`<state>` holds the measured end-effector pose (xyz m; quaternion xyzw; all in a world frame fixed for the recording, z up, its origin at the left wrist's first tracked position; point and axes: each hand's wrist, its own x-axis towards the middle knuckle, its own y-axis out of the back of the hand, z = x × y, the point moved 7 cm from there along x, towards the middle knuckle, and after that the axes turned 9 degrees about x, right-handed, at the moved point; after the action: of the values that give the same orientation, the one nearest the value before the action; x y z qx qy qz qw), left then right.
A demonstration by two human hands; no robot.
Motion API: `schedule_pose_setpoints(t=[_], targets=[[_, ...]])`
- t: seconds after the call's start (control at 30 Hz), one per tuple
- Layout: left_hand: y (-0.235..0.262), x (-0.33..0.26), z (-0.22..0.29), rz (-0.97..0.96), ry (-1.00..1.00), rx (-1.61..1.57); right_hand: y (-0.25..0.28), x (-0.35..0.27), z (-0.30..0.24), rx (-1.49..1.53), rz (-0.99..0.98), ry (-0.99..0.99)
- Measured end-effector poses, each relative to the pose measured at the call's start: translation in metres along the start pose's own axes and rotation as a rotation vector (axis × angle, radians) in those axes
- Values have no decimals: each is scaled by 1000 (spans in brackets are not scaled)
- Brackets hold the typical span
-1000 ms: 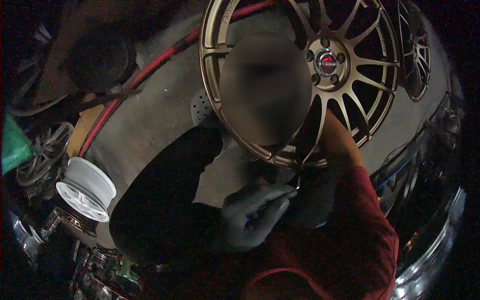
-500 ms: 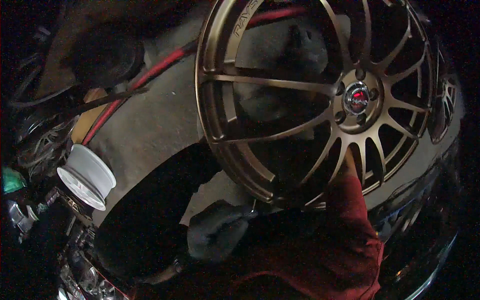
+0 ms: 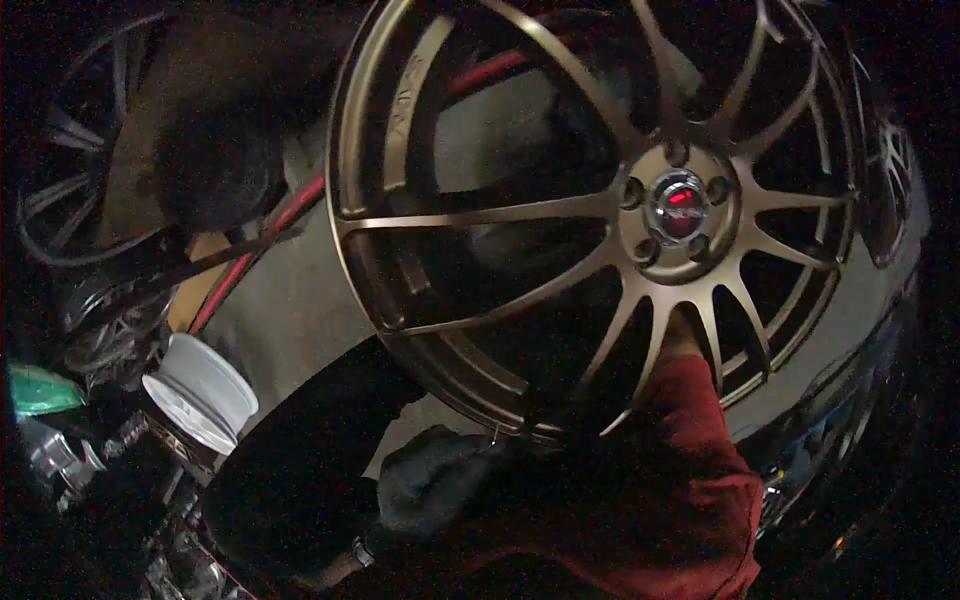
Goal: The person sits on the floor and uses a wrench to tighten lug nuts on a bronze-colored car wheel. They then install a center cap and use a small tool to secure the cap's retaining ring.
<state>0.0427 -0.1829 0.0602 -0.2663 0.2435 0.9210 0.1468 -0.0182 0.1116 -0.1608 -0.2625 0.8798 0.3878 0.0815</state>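
Bronze wheel fills our view, raised over the grey floor, its lower rim near our gloved left hand. We cannot tell either hand's grip; 2 firm holds would steady it.

Bronze wheel: satin-finished metal, smooth spokes. White wheel: glossy painted metal. Red sleeve: matt cloth.

Bronze multi-spoke alloy wheel, face toward camera, tilted, filling frame from 9 to 3 o'clock. Hub sits around 2 o'clock: red-and-silver centre cap, ring of lug holes. Lower rim at 6 o'clock.
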Motion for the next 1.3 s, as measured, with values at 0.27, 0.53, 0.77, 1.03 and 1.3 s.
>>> schedule_pose_setpoints(t=[0.27, 0.53, 0.77, 1.03, 1.3], targets=[[-12, -16, 32, -7, -132, -99, -4, 17, -6, -35, 62, 39], [-9, -37, 74, -43, -380, 20, -15, 53, -27, -204, 147, 193], [-17, -55, 94, -170, -460, -142, -12, 48, -46, -343, 197, 310], [-3, -75, 137, -144, -690, 10, 26, -9, -53, 17, 268, 24], [-17, -63, 106, -310, -561, -200, 89, -74, -120, 365, 516, -260]])
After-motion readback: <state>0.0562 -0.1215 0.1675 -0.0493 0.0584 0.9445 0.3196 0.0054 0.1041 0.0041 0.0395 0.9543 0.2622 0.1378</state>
